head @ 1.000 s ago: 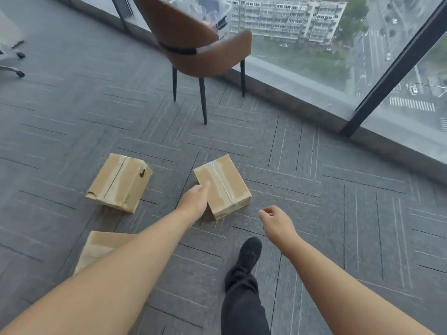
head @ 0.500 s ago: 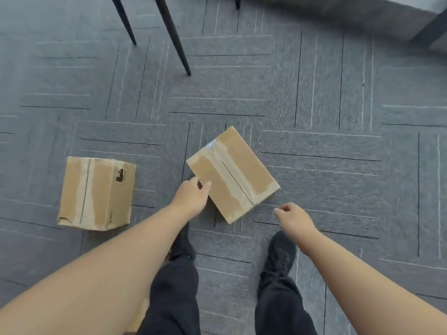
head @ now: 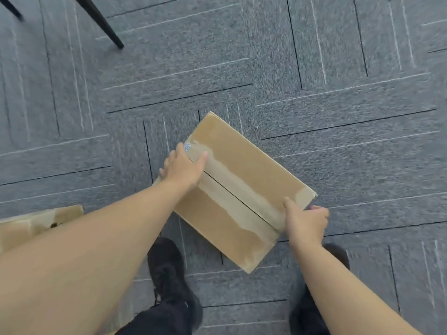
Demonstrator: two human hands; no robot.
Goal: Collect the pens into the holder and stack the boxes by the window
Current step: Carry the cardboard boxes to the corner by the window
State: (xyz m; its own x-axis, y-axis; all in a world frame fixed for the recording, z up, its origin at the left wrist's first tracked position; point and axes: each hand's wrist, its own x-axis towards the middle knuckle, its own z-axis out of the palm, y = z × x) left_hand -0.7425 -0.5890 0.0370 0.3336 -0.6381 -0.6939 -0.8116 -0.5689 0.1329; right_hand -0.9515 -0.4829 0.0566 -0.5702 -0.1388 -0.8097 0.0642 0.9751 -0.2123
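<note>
I see the taped cardboard box (head: 242, 189) lying skewed on the grey carpet floor (head: 338, 93), with my left hand (head: 183, 165) clamped on its far-left end and my right hand (head: 306, 221) gripping its near-right end. A second box (head: 36, 223) sits left of it, black shoes (head: 169, 269) just below it, a chair leg (head: 101, 22) well beyond

A taped box (head: 242, 189) lies on the carpet (head: 338, 93) at centre, its long axis running from 10 to 4 o'clock. The left hand (head: 183, 168) rests on its 10 o'clock end, the right hand (head: 304, 221) on its 4 o'clock end. A second box (head: 29, 226) lies at 8 o'clock, partly behind the left forearm. Two shoes (head: 169, 274) stand at 6 o'clock, a chair leg (head: 101, 22) at 11.
</note>
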